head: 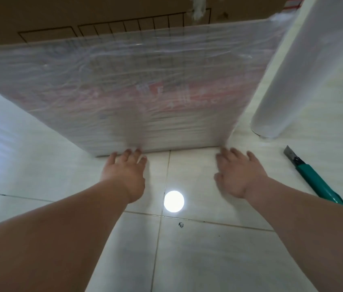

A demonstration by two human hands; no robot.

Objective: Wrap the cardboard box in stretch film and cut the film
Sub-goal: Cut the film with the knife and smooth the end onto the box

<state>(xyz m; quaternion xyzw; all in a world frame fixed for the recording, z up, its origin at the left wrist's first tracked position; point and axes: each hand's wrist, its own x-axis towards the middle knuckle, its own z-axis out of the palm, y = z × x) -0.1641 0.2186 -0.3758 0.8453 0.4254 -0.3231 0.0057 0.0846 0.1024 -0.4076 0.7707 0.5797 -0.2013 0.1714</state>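
Note:
A large cardboard box (103,20) stands on the tiled floor, its lower part covered in several cloudy layers of stretch film (137,91) over red print. My left hand (125,171) reaches to the box's bottom edge with fingers spread, fingertips at the film. My right hand (239,173) is spread near the box's lower right corner, fingertips close to it. A tall roll of stretch film (301,68) stands upright to the right of the box, a film sheet still running from it to the box's top corner. A green-handled utility knife (312,179) lies on the floor at the right.
The white tiled floor (187,249) shows a bright round lamp reflection between my forearms. A small dark mark lies on a tile just below it. Torn film scraps hang at the top of the box.

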